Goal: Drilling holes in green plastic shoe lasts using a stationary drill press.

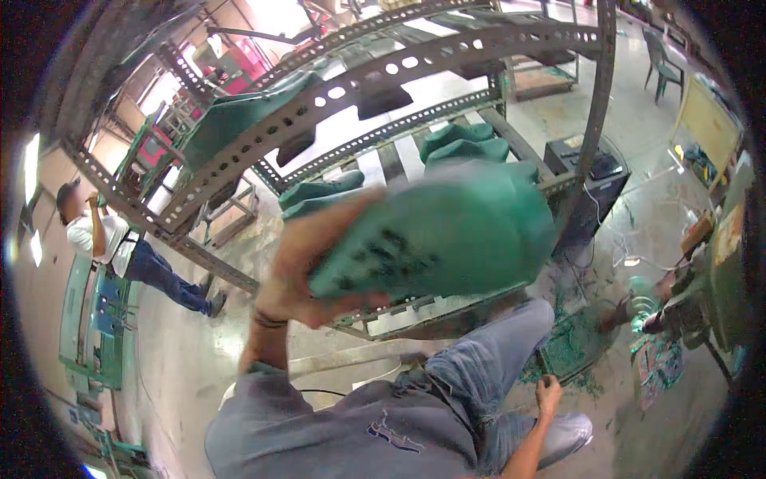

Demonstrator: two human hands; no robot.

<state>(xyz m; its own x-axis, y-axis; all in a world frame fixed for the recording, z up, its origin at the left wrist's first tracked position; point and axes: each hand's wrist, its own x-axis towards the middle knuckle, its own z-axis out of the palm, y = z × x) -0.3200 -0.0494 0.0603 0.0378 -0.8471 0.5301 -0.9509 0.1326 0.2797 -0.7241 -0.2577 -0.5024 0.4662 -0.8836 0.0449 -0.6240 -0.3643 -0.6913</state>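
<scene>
In front of the slotted metal rack (383,72), a green moulded shoe sole (447,231) was held raised, gripped at its end by the left hand (307,271). The blurred right hand (549,394) appeared loosely curled near the knee, holding nothing.

no packages, labels, signs or screens clearly visible anywhere

Slotted metal rack (447,60) with green moulded pieces (467,144) on its rails

Left hand (307,267) raised, fingers clasped; right hand (548,393) lowered by the knee, fisted.
</scene>
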